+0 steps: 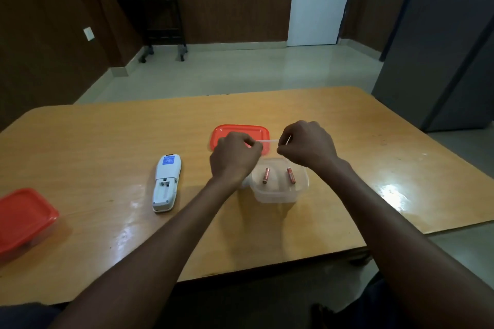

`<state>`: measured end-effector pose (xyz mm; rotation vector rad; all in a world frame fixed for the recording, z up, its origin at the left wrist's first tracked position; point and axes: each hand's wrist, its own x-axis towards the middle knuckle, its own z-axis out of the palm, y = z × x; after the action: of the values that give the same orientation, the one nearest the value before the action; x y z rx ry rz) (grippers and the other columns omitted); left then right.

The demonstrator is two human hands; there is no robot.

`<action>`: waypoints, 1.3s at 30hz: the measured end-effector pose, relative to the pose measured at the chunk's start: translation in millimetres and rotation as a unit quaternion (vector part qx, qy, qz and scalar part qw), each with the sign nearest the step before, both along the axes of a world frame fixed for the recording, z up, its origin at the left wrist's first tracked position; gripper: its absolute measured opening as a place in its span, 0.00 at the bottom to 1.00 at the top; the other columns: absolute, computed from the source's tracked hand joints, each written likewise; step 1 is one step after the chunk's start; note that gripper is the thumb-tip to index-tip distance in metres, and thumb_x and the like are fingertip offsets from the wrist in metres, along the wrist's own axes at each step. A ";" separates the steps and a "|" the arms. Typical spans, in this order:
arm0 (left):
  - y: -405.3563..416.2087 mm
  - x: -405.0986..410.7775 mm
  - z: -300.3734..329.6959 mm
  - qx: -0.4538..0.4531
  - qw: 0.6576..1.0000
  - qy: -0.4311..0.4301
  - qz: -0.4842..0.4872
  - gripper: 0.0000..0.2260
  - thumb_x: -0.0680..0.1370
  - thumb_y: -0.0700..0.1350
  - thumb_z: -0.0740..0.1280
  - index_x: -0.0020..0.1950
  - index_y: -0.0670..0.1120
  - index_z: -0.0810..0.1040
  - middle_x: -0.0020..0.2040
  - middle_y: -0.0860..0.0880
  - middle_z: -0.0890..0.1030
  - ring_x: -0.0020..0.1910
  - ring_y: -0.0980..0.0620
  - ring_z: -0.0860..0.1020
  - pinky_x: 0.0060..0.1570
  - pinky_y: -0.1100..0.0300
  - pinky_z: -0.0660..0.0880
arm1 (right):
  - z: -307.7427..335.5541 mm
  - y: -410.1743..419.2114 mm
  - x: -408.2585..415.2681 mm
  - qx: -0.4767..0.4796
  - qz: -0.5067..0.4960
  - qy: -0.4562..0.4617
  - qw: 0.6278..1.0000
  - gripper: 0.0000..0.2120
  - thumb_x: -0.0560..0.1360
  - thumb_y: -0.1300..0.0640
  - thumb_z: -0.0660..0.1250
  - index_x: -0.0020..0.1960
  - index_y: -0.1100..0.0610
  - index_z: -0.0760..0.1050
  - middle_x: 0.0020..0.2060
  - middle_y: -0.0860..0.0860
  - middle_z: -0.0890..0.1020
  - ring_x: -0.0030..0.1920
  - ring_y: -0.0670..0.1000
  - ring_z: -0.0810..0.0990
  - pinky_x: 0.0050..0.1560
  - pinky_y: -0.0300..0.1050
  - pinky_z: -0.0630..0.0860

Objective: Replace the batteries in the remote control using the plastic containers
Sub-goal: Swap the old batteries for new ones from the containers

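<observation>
A thin, pale, strip-like object (270, 141) is held between the two hands above the orange-brown wooden desk (107, 141); what it is cannot be told. The grip of the left hand (235, 157) is closed on the strip's left end, and the grip of the right hand (307, 144) is pinched closed on its right end.

Just below the hands, toward 6 o'clock, a clear square plastic container (279, 189) is seen standing open on the desk. Two small orange-and-black cylindrical batteries (266, 175) are lying inside it, well apart from each other, the second one (291, 175) at 3 o'clock of the first.

A flat red plastic lid (240, 132) is lying on the desk at 12 o'clock of the clear container, partly hidden by the hands.

A white remote control (166, 183) with a blue label is placed face down at 9 o'clock of the container, its battery compartment uncovered and empty.

At the far 9 o'clock edge of the desk, a second plastic container closed with a red lid (25, 218) is seen.
</observation>
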<state>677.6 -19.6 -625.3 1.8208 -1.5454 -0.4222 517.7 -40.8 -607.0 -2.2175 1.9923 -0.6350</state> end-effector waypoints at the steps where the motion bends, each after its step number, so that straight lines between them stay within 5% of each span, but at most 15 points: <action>1: -2.6 7.6 1.9 0.006 0.998 0.050 0.026 0.09 0.72 0.55 0.67 0.43 0.53 0.85 0.43 0.52 0.86 0.45 0.47 0.83 0.45 0.55 0.80 | 1.4 -2.6 -0.5 -0.005 -0.010 -0.032 0.999 0.04 0.69 0.55 0.71 0.41 0.49 0.84 0.36 0.47 0.85 0.38 0.51 0.82 0.33 0.42 0.76; 3: -10.4 24.1 2.9 0.009 0.990 0.126 0.069 0.05 0.73 0.53 0.67 0.42 0.55 0.82 0.43 0.51 0.85 0.43 0.47 0.82 0.46 0.54 0.80 | 0.6 -8.6 0.0 -0.018 -0.034 -0.068 0.997 0.04 0.70 0.54 0.70 0.43 0.50 0.84 0.38 0.48 0.85 0.41 0.52 0.82 0.37 0.45 0.79; 6: -26.5 44.0 -1.8 0.033 0.980 0.160 0.109 0.09 0.76 0.48 0.66 0.53 0.50 0.83 0.47 0.49 0.84 0.39 0.51 0.79 0.39 0.58 0.75 | -6.1 -20.2 6.2 -0.012 -0.063 -0.083 0.994 0.10 0.74 0.50 0.66 0.50 0.51 0.84 0.44 0.50 0.86 0.50 0.55 0.82 0.43 0.48 0.80; 10: -48.8 54.9 -10.7 0.122 0.982 0.100 0.103 0.20 0.76 0.44 0.62 0.68 0.44 0.75 0.64 0.42 0.78 0.63 0.39 0.74 0.56 0.50 0.76 | -12.7 -37.0 15.2 0.109 -0.081 -0.095 0.986 0.20 0.79 0.46 0.59 0.55 0.59 0.82 0.51 0.58 0.84 0.57 0.61 0.78 0.55 0.53 0.78; 12: -54.5 51.5 -8.7 0.152 0.979 0.097 0.099 0.20 0.77 0.43 0.61 0.69 0.42 0.74 0.65 0.40 0.77 0.67 0.38 0.70 0.54 0.52 0.73 | -13.3 -43.7 19.1 0.158 -0.071 -0.146 0.974 0.20 0.78 0.47 0.59 0.50 0.62 0.81 0.50 0.58 0.84 0.52 0.61 0.79 0.56 0.52 0.77; 16: -66.3 47.0 -3.3 0.154 0.958 0.207 0.123 0.17 0.74 0.41 0.62 0.62 0.39 0.77 0.61 0.39 0.79 0.59 0.38 0.77 0.44 0.53 0.73 | -15.2 -51.8 23.1 0.177 -0.062 -0.189 0.964 0.12 0.75 0.54 0.60 0.36 0.59 0.72 0.41 0.57 0.81 0.40 0.57 0.76 0.43 0.49 0.70; 19: -70.2 50.3 -1.3 0.120 0.926 0.321 0.156 0.18 0.72 0.35 0.65 0.62 0.37 0.77 0.62 0.42 0.79 0.55 0.39 0.80 0.46 0.52 0.79 | -15.2 -52.2 20.3 0.167 -0.057 -0.251 0.952 0.15 0.75 0.55 0.65 0.46 0.67 0.81 0.44 0.59 0.84 0.44 0.57 0.79 0.45 0.48 0.74; 21: -68.8 48.4 5.2 0.081 0.899 0.410 0.133 0.17 0.71 0.29 0.66 0.58 0.37 0.81 0.51 0.42 0.83 0.51 0.40 0.83 0.50 0.47 0.83 | -10.6 -49.2 17.6 0.145 -0.057 -0.322 0.934 0.14 0.76 0.54 0.68 0.54 0.63 0.84 0.52 0.58 0.84 0.50 0.56 0.80 0.49 0.48 0.75; 24: -53.3 38.7 25.5 0.012 0.872 0.489 0.035 0.24 0.72 0.25 0.68 0.67 0.40 0.78 0.47 0.48 0.82 0.47 0.48 0.83 0.52 0.51 0.83 | -0.6 -47.0 13.2 0.098 -0.084 -0.430 0.894 0.13 0.78 0.52 0.66 0.57 0.57 0.83 0.55 0.54 0.85 0.54 0.52 0.77 0.52 0.46 0.69; 27: -25.3 30.7 37.7 -0.074 0.916 0.388 -0.069 0.22 0.73 0.29 0.72 0.66 0.44 0.81 0.48 0.51 0.83 0.49 0.53 0.82 0.54 0.58 0.81 | 11.3 -44.0 4.7 0.089 -0.115 -0.526 0.838 0.15 0.79 0.49 0.60 0.57 0.55 0.81 0.51 0.53 0.87 0.56 0.53 0.79 0.55 0.50 0.67; 32: 17.6 21.1 31.2 -0.185 0.959 0.092 -0.192 0.20 0.73 0.31 0.74 0.61 0.48 0.84 0.48 0.51 0.79 0.47 0.55 0.78 0.49 0.73 0.75 | 19.4 -31.5 -15.2 0.134 -0.083 -0.617 0.771 0.21 0.77 0.47 0.59 0.55 0.62 0.81 0.44 0.57 0.87 0.44 0.57 0.85 0.48 0.52 0.82; 36: 42.3 20.8 16.6 -0.199 0.941 -0.011 -0.273 0.21 0.73 0.27 0.72 0.62 0.46 0.84 0.49 0.48 0.77 0.47 0.55 0.76 0.48 0.76 0.72 | 26.3 -19.5 -28.2 0.153 -0.084 -0.613 0.771 0.15 0.74 0.51 0.62 0.50 0.62 0.78 0.36 0.54 0.79 0.35 0.53 0.77 0.33 0.43 0.74; 39: 56.4 23.4 6.6 -0.175 0.933 -0.066 -0.308 0.20 0.74 0.31 0.73 0.63 0.48 0.84 0.50 0.49 0.77 0.50 0.55 0.75 0.49 0.73 0.72 | 23.2 -13.0 -35.2 0.157 -0.097 -0.525 0.831 0.09 0.72 0.58 0.70 0.48 0.63 0.80 0.37 0.55 0.79 0.32 0.53 0.77 0.30 0.42 0.72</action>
<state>701.0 36.8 -618.7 1.0871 -2.1265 -0.2811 482.5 -53.8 -583.8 -1.0368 1.5176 -1.1159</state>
